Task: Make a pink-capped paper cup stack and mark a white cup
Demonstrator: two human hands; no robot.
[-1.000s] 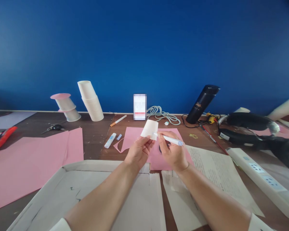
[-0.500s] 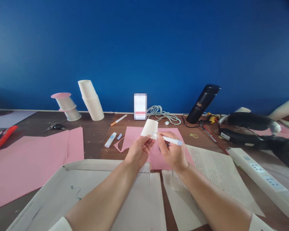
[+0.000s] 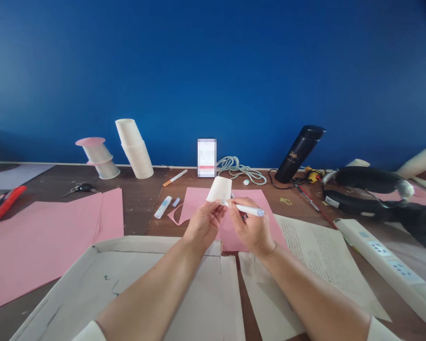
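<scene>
Both forearms reach over the bench. The left hand (image 3: 203,224) pinches a white paper cup (image 3: 219,190) by its lower edge above a pink sheet (image 3: 199,196); the right hand (image 3: 250,226) grips a white pen (image 3: 244,209), its tip hidden against the cup.

a deep blue wall (image 3: 213,71) fills the upper half, evenly lit, slightly darker toward the corners. below it runs a dark brown wooden surface (image 3: 138,203), meeting the wall along a pale strip.

The pen (image 3: 246,209) tip hides behind the paper cup (image 3: 219,190); at twelve o'clock the phone (image 3: 206,157) screen is blurred.
</scene>
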